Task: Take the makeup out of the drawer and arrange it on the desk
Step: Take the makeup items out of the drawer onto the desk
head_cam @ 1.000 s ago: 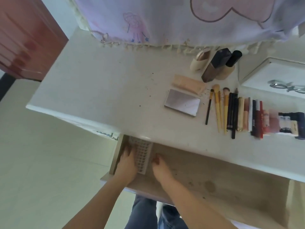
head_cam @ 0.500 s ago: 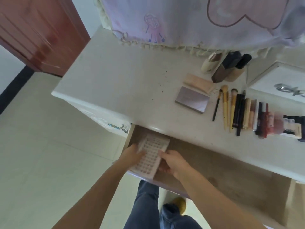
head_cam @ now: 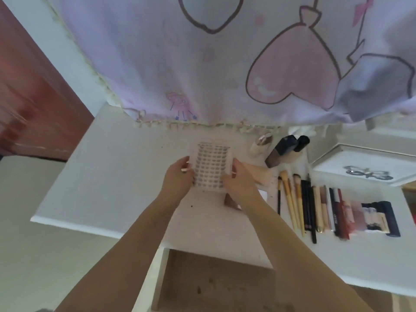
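Lash tray: a flat, pale rectangular tray (head_cam: pixel 212 166) with many rows of small dark lash clusters under a clear face; it sits over the desk (head_cam: pixel 117 176), near the hanging curtain, long side running away from the person. Whether it touches the desktop cannot be told.
Left hand: the left hand (head_cam: pixel 177 179) grips the tray's left edge, fingers curled round it, thumb on top.
Right hand: the right hand (head_cam: pixel 240 183) grips the tray's right edge the same way, partly covering a compact (head_cam: pixel 230 200) and a peach tube (head_cam: pixel 262 174) behind it.
Laid-out makeup: brushes (head_cam: pixel 290 199), pencils and lipsticks lie in a row to the right; bottles (head_cam: pixel 283 149) stand near the curtain.
Drawer: the open drawer (head_cam: pixel 216 287) shows bare wooden floor.
Change: a second ago both hands reached for the tray inside the drawer; half a second ago they were lifting it at the drawer's front; now it is up over the desk.
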The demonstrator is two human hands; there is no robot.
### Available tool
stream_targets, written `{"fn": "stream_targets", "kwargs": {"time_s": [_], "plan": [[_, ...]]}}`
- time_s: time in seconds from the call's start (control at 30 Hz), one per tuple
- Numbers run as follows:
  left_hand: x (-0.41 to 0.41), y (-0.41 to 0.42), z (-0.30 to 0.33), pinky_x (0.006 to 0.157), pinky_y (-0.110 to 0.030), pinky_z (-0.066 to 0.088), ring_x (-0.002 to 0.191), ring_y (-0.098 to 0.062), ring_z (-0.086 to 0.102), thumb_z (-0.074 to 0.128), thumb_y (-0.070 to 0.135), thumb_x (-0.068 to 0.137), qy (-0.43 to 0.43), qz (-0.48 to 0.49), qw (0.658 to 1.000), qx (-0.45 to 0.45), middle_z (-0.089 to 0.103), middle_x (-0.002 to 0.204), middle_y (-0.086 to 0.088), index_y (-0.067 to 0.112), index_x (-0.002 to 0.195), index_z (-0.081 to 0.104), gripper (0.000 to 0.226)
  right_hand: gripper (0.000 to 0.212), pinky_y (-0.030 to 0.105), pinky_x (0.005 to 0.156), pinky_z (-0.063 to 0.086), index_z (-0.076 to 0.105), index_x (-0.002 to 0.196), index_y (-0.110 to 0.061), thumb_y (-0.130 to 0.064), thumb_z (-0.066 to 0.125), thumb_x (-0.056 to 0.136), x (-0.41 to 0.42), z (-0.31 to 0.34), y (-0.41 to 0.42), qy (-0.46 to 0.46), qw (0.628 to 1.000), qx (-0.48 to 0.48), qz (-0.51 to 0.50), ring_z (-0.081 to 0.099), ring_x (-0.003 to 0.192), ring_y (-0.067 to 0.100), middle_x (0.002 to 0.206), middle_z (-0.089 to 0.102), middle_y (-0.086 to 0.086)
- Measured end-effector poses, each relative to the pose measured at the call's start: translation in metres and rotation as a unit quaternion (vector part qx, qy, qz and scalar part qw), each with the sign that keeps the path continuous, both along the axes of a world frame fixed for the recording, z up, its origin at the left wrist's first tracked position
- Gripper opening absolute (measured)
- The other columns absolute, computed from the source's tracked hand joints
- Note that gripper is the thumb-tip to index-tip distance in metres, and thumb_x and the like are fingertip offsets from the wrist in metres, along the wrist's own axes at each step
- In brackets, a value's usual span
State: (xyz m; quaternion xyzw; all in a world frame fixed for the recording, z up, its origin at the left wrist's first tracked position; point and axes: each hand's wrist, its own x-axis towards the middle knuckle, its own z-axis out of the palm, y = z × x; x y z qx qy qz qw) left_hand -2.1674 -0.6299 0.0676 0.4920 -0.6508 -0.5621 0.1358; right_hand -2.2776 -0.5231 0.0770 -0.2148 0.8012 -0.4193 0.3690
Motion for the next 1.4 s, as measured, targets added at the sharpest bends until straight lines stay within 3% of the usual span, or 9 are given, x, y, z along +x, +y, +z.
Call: {"fn": "stream_targets", "kwargs": {"time_s": [0.13,0.27,0.47,0.57,0.83,0.9,1.13,1.27,1.4], "plan": [[-0.053,-0.039,-0.027,0.104,-0.04,0.042,0.122,-0.025,0.05,0.043,0.006,0.094,-0.062,-0.054,0.996,-0.035,0.048,0.138,-0.012,0.008,0.143,0.036,0.049,0.057,0.03,0.102,0.034,0.016,0.147,-0.004,-0.006,0.039,0.095,-0.03,-0.012,-0.052,0.054,0.995,0.079,-0.007,0.04,0.13,0.029,0.144,0.037,0.014],[-0.072,-0.053,-0.035,0.083,-0.021,0.039,0.115,-0.027,0.051,0.041,0.0,0.091,-0.106,-0.092,0.986,-0.094,0.059,0.119,-0.009,0.017,0.108,0.054,0.028,0.049,0.025,0.091,0.032,0.029,0.138,0.003,0.001,0.04,0.09,-0.046,-0.023,-0.077,0.097,0.987,0.125,0.019,0.043,0.122,0.032,0.138,0.038,0.018],[-0.068,-0.043,-0.033,0.091,-0.024,0.029,0.121,-0.032,0.045,0.041,-0.011,0.086,-0.104,-0.142,0.968,-0.177,0.048,0.133,-0.022,-0.01,0.125,0.048,0.04,0.05,0.034,0.099,0.033,0.029,0.139,0.004,0.0,0.04,0.09,-0.041,-0.029,-0.08,0.146,0.968,0.181,0.089,0.043,0.125,0.038,0.149,0.02,0.025],[-0.059,-0.042,-0.03,0.1,-0.024,0.025,0.129,-0.028,0.037,0.043,-0.004,0.089,-0.119,-0.161,0.962,-0.186,0.039,0.142,-0.019,-0.005,0.133,0.041,0.044,0.052,0.016,0.097,0.028,0.027,0.146,-0.008,-0.001,0.036,0.095,-0.037,-0.013,-0.063,0.154,0.979,0.119,0.067,0.035,0.135,0.027,0.158,0.006,0.015],[0.029,0.047,-0.026,0.101,-0.025,0.037,0.119,-0.018,0.048,0.048,0.006,0.093,-0.067,-0.146,0.97,-0.183,0.048,0.133,-0.005,0.011,0.133,0.048,0.04,0.027,0.004,0.089,0.042,0.057,0.119,-0.008,-0.004,0.041,0.097,0.008,0.007,0.092,0.058,0.998,-0.006,-0.019,0.055,0.105,0.011,0.113,0.057,-0.002],[0.054,0.09,-0.028,0.09,-0.02,0.041,0.104,-0.012,0.056,0.047,0.004,0.093,-0.038,-0.122,0.982,-0.138,0.058,0.116,0.0,0.014,0.122,0.057,0.032,0.024,0.027,0.091,0.052,0.06,0.108,-0.006,-0.002,0.038,0.098,0.023,-0.006,0.144,-0.031,0.998,0.004,-0.046,0.065,0.093,0.015,0.096,0.064,0.001],[0.134,0.222,-0.057,0.051,-0.02,0.051,0.056,-0.018,0.059,0.037,-0.006,0.092,-0.09,-0.023,0.976,0.199,0.063,0.069,-0.011,0.006,0.08,0.063,0.031,0.024,0.024,0.062,0.056,0.061,0.104,0.0,-0.004,0.038,0.1,0.086,-0.042,0.317,-0.272,0.951,0.096,-0.115,0.068,0.076,0.02,0.085,0.068,0.011],[0.163,0.265,-0.076,0.068,-0.03,0.055,0.067,-0.021,0.065,0.053,0.008,0.09,-0.154,-0.024,0.927,0.34,0.068,0.078,-0.013,0.001,0.088,0.065,0.014,0.013,0.034,0.061,0.06,0.058,0.093,0.004,-0.005,0.049,0.096,0.1,-0.072,0.376,-0.426,0.848,0.045,-0.312,0.066,0.086,0.03,0.093,0.064,0.022],[0.158,0.269,-0.08,0.089,-0.041,0.048,0.097,-0.034,0.058,0.049,0.012,0.093,-0.018,0.141,0.863,0.484,0.057,0.101,-0.022,0.001,0.094,0.051,0.011,0.013,0.039,0.075,0.056,0.05,0.09,-0.001,-0.008,0.043,0.097,0.093,-0.095,0.377,-0.445,0.796,-0.021,-0.411,0.06,0.093,0.032,0.097,0.058,0.02]]}}
